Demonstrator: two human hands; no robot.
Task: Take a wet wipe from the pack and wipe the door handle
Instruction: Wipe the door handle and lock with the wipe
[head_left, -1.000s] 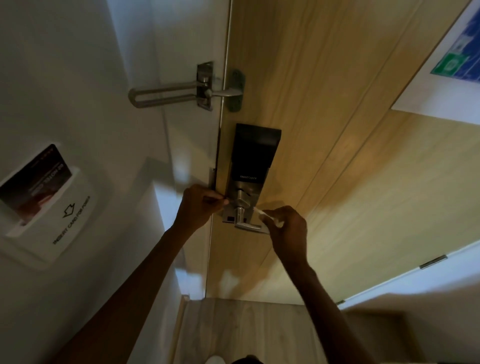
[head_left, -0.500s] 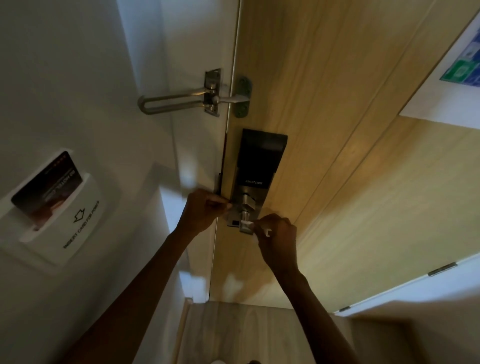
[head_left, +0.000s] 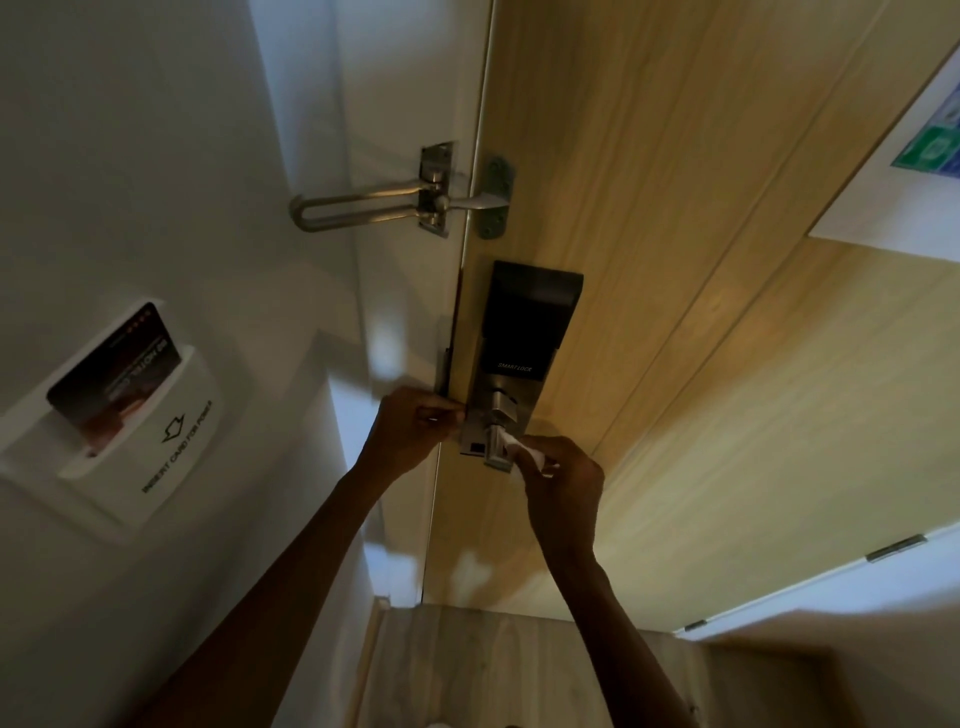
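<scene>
A silver door handle (head_left: 496, 452) juts from a black and silver smart lock (head_left: 524, 332) on the wooden door (head_left: 675, 260). My right hand (head_left: 558, 475) pinches a small white wet wipe (head_left: 524, 453) and presses it against the handle's right side. My left hand (head_left: 410, 431) has its fingers closed at the left edge of the lock plate, by the door's edge; whether it holds part of the wipe is unclear. The wipe pack is out of view.
A swing-bar door guard (head_left: 395, 205) sits above the lock across the door gap. A key-card holder (head_left: 140, 441) with a dark card in it is on the white wall at left. A notice (head_left: 914, 171) hangs on the door at upper right.
My right hand has moved left along the handle with the wipe, from its outer end up to the part near the lock. My left hand stays at the lock's left edge.
</scene>
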